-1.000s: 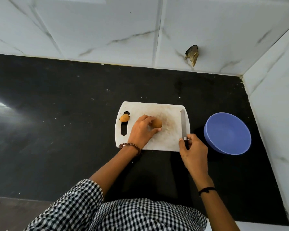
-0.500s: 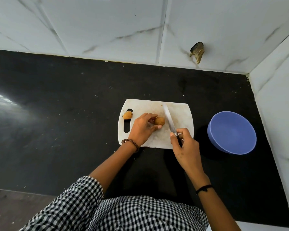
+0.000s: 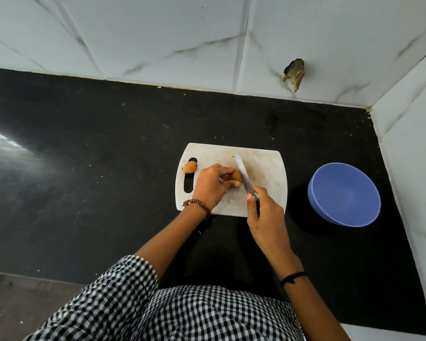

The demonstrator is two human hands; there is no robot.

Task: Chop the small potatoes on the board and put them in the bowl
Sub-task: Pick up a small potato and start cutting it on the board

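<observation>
The first cut is in hand. Mid-way across the white cutting board (image 3: 263,168), the left hand (image 3: 210,185) pinches a small potato (image 3: 236,175). The right hand (image 3: 266,217) grips the knife (image 3: 244,177), its blade at the potato's right end. A second potato (image 3: 190,167) sits by the board's handle slot, and the blue bowl (image 3: 344,195) stands right of the board. Next, the blade should press straight down, clear of the fingertips.

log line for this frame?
phase: chop | left hand: holds potato on board | right hand: grips knife, blade at potato | second potato: whole | bowl: empty
</observation>
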